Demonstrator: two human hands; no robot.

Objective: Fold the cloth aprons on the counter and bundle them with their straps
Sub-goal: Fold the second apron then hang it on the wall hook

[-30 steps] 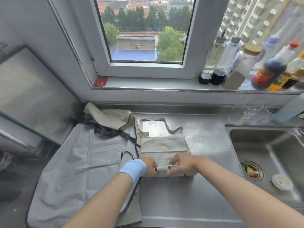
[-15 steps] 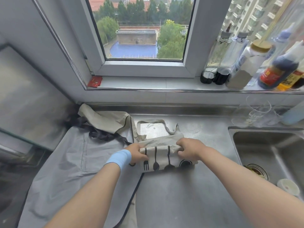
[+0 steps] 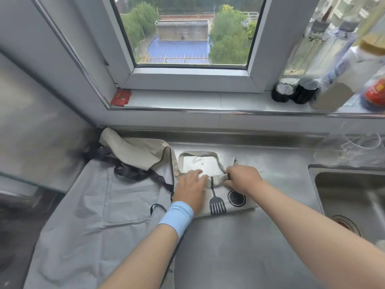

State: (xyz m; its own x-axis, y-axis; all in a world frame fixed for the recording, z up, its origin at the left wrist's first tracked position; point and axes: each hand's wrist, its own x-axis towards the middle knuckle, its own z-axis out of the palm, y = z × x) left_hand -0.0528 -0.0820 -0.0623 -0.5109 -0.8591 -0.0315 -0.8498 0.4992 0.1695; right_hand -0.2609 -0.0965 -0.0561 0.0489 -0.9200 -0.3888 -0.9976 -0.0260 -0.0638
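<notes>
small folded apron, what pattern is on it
Beige folded apron with black utensil prints: a spatula and a ring; head view.

folded beige apron point(image 3: 220, 202) | utensil print up | grey apron point(image 3: 100, 205) spread flat

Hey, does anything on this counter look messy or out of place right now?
Yes. A beige apron lies crumpled in the back left corner, with black straps tangled over the grey apron, which is spread out unfolded and seems to hang off the counter's left edge.
</notes>
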